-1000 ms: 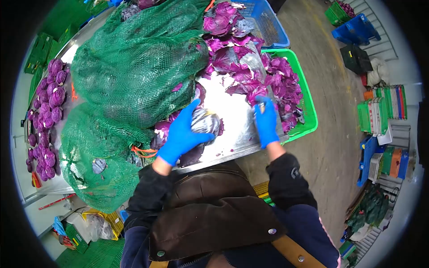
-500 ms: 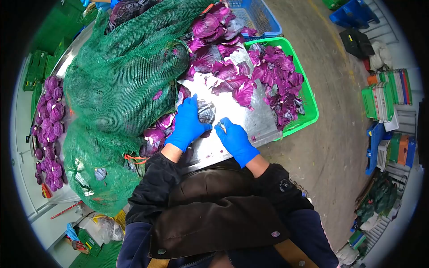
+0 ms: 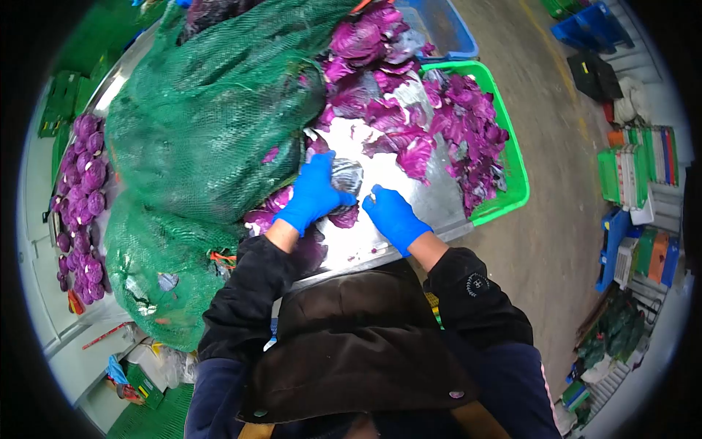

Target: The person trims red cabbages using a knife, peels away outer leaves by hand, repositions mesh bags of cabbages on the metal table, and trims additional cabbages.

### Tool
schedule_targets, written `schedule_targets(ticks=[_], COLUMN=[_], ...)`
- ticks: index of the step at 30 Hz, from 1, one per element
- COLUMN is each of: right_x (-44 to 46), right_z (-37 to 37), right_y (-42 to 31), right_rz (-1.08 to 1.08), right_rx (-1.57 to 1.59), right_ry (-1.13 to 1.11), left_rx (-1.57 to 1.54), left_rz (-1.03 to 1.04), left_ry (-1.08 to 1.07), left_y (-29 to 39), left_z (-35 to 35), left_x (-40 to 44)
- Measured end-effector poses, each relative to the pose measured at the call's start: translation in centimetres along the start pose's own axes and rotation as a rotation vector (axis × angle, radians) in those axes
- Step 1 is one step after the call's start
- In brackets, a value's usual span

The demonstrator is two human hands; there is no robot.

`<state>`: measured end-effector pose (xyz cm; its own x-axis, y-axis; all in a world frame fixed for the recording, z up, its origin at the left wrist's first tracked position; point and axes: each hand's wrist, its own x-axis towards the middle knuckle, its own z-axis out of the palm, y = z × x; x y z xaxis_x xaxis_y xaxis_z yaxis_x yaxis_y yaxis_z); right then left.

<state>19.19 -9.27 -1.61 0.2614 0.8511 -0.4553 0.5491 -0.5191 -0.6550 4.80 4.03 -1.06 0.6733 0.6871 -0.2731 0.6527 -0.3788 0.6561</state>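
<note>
On the metal table (image 3: pixel 439 190), my left hand (image 3: pixel 313 196) in a blue glove is wrapped round the near left side of a dark red cabbage (image 3: pixel 346 175). My right hand (image 3: pixel 395 219), also gloved in blue, is closed just right of the cabbage, apart from it. Something small and pale shows at its fingertips, too small to name. Loose purple leaves (image 3: pixel 417 155) lie beyond both hands. Green net sacks (image 3: pixel 212 132) bulge to the left of my left hand.
A green crate (image 3: pixel 518 175) full of purple leaves stands at the table's right edge, with a blue crate (image 3: pixel 461 36) behind it. Purple cabbages (image 3: pixel 89 175) line the far left. Stacked crates (image 3: pixel 621 175) stand along the right wall.
My right hand has come in from the right edge of the table towards the cabbage, and now sits slightly apart from it. My left hand stays on the cabbage. The view has shifted somewhat.
</note>
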Motion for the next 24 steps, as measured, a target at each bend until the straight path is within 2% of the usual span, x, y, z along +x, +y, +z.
schedule_targets(ticks=[2, 3, 4, 6, 8, 9, 10, 12, 14, 15, 16, 18, 20, 21, 22, 24], right_x=[2.0, 3.6, 4.4, 4.0, 2.3, 1.4, 1.1, -0.4, -1.3, -2.6, -2.0, 1.5, 2.2, 2.3, 1.5, 0.5], right_z=[2.3, 3.0, 3.6, 2.7, 2.4, 1.0, 0.9, 0.6, 1.6, 0.4, 0.9, 1.1, -2.5, -3.4, -3.9, -4.0], right_y=[1.9, 1.8, 2.3, 1.2, 1.4, 0.0, 0.1, -0.1, 0.3, -2.1, -0.8, 3.8, 5.0, 5.0, 3.7, 0.8], right_rz=[-0.032, 0.038, -0.024, 0.047, -0.133, 0.001, 0.027, -0.044, -0.36, -0.274, -0.285, 0.018, 0.216, 0.223, 0.229, 0.121], right_rx=[-0.102, -0.171, -0.17, -0.162, -0.105, 0.175, 0.36, 0.299, -0.011, 0.02, -0.094, 0.471, 0.751, 0.553, 0.55, 0.239], right_ry=[0.062, 0.053, 0.077, 0.052, 0.179, 0.046, -0.005, 0.082, 0.311, 0.238, 0.29, 0.27, 0.287, 0.32, 0.318, 0.275], left_rx=[-0.075, -0.086, -0.096, -0.111, -0.221, -0.261, -0.303, -0.243, -0.238, -0.264, -0.264, -0.367, -0.488, -0.436, -0.384, -0.377], left_rz=[-0.068, -0.035, 0.002, 0.047, 0.086, 0.158, 0.228, 0.29, 0.176, 0.143, 0.156, 0.175, 0.21, 0.211, 0.208, 0.219], left_ry=[-0.038, 0.007, 0.054, 0.103, 0.087, 0.111, 0.13, 0.19, 0.334, 0.333, 0.346, 0.331, 0.305, 0.31, 0.313, 0.262], left_y=[0.7, -0.1, -1.3, -1.9, -0.8, -1.2, -1.3, -1.4, -0.9, -0.8, -0.5, -0.8, -1.4, -1.3, -1.3, -1.6], left_z=[-0.7, -0.3, 0.5, 1.0, -0.3, -0.3, -0.3, 0.7, 2.4, 2.5, 2.2, 1.8, 1.5, 1.3, 1.2, 1.3], left_x=[-0.1, -0.2, -0.3, -0.5, -1.8, -2.4, -3.2, -4.5, -5.2, -5.4, -5.7, -6.5, -7.1, -7.1, -7.2, -6.6])
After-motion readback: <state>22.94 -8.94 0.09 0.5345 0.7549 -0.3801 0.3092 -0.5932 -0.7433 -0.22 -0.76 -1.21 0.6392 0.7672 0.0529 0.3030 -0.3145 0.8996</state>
